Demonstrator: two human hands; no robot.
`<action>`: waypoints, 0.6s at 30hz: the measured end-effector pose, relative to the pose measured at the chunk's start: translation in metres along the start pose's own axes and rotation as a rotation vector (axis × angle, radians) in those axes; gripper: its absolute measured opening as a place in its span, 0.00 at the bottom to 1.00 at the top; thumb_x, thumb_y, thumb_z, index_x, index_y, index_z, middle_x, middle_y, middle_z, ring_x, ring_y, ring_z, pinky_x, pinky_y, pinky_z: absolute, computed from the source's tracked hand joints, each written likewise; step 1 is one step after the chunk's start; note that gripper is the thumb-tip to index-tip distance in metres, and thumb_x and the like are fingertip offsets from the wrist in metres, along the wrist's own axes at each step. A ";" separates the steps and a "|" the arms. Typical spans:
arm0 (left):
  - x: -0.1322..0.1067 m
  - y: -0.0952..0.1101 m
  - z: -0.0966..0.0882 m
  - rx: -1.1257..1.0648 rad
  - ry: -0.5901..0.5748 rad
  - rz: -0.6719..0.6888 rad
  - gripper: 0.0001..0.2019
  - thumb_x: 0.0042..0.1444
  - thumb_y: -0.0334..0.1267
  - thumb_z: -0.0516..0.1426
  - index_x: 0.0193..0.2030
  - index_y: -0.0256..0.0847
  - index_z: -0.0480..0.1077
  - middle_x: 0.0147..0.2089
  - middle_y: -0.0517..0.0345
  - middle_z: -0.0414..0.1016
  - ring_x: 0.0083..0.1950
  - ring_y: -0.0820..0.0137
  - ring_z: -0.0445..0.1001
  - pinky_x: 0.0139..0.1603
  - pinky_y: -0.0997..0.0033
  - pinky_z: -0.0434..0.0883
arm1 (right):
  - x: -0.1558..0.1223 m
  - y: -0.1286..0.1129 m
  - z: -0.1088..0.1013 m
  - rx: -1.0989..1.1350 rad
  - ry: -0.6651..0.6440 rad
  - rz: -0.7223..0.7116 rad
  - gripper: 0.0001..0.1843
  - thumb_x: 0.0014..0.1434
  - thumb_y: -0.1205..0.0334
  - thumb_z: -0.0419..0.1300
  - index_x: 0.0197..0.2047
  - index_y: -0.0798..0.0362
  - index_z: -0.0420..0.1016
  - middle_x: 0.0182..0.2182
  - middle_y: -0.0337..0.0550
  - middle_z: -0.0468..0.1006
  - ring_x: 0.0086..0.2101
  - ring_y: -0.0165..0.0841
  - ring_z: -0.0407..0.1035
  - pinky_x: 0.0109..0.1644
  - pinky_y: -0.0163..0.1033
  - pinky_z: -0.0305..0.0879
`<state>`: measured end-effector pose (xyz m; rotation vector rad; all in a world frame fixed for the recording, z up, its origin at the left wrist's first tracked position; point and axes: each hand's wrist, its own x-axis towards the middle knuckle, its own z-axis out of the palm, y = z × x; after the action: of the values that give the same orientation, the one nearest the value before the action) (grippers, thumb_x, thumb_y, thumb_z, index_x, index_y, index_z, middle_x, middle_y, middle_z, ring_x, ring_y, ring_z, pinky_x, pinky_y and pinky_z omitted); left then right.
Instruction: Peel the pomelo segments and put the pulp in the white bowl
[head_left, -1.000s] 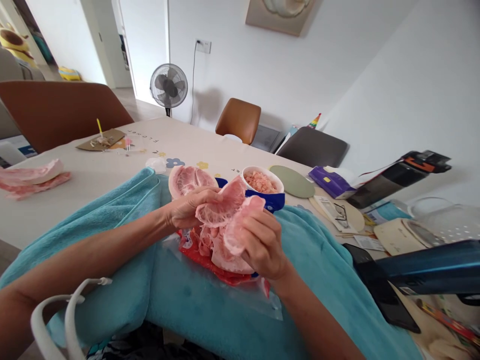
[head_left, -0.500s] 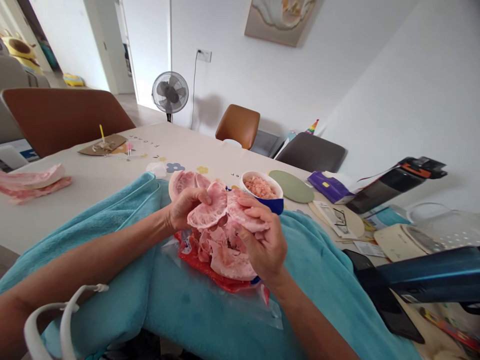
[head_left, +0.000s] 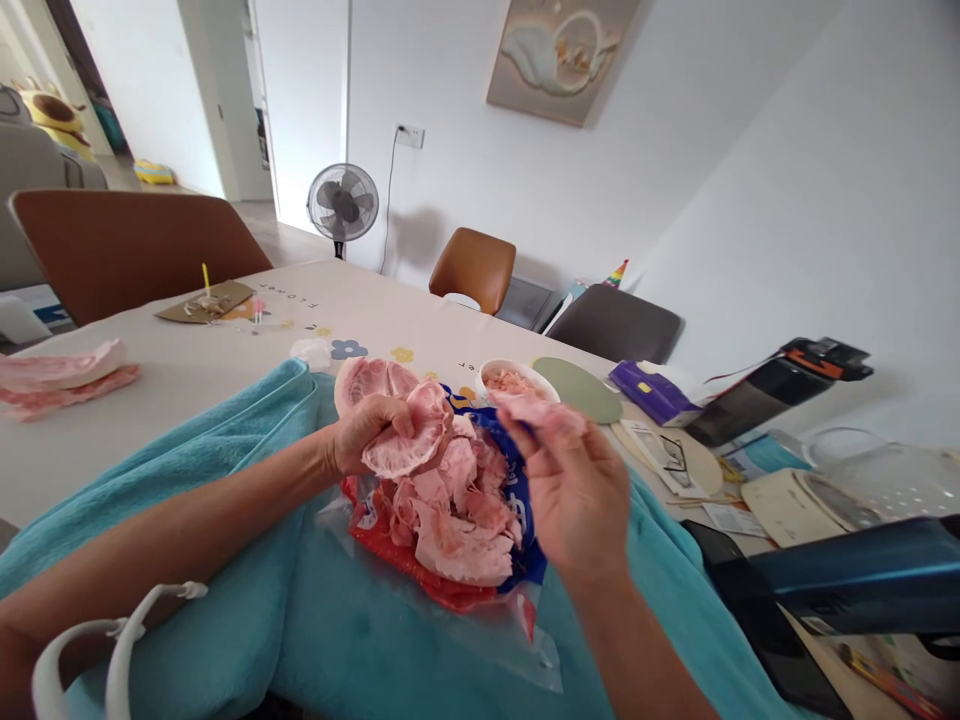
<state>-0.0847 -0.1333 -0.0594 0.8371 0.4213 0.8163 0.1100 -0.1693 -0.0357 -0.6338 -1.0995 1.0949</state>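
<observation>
My left hand (head_left: pixel 367 432) is closed around a pink pomelo chunk (head_left: pixel 412 440), its white membrane showing. To the right, my right hand (head_left: pixel 585 490) pinches a separate pomelo segment (head_left: pixel 544 412), held up in front of the bowl. Below both hands, a red and blue plastic bag (head_left: pixel 420 575) lies opened on my lap, heaped with torn pomelo membranes (head_left: pixel 465 530). Behind my left hand rests a larger pomelo piece (head_left: pixel 371 378). The white bowl (head_left: pixel 550 372) contains loose pink pulp and is partly hidden by the right-hand segment.
A teal towel (head_left: pixel 225 480) covers my lap. On the table's right are a green mat (head_left: pixel 581 388), a purple tissue pack (head_left: pixel 649 390), glasses (head_left: pixel 675 458), a dark bottle (head_left: pixel 757 400), a blue bottle (head_left: pixel 862 575) and a black tablet (head_left: pixel 750 590). Thick peel (head_left: pixel 67 375) lies left.
The pomelo held by both hands is now apart in two pieces. My right hand has moved right with its segment, uncovering the membranes in the bag. The view has tilted slightly up.
</observation>
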 end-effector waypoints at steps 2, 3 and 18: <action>0.001 0.003 0.001 0.063 -0.007 0.056 0.09 0.38 0.30 0.57 0.30 0.35 0.70 0.27 0.54 0.72 0.26 0.72 0.69 0.25 0.75 0.64 | 0.007 -0.007 -0.004 -0.012 0.007 -0.018 0.08 0.61 0.61 0.59 0.35 0.51 0.80 0.37 0.43 0.83 0.45 0.39 0.77 0.53 0.48 0.73; 0.001 0.005 0.001 0.099 0.021 0.078 0.07 0.40 0.31 0.58 0.30 0.35 0.70 0.27 0.53 0.72 0.27 0.72 0.69 0.26 0.75 0.64 | 0.009 -0.009 -0.006 -0.028 -0.015 0.014 0.11 0.62 0.59 0.57 0.35 0.52 0.80 0.37 0.44 0.83 0.44 0.39 0.77 0.51 0.46 0.74; -0.008 0.006 -0.002 0.766 0.087 -0.053 0.06 0.46 0.36 0.58 0.33 0.40 0.68 0.30 0.62 0.66 0.30 0.71 0.63 0.28 0.74 0.59 | 0.010 -0.004 -0.005 -0.081 0.030 0.126 0.28 0.61 0.49 0.58 0.14 0.53 0.66 0.12 0.36 0.64 0.18 0.27 0.61 0.25 0.34 0.62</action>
<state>-0.0941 -0.1360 -0.0557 1.4914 0.8555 0.6376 0.1162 -0.1612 -0.0308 -0.7902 -1.0933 1.1498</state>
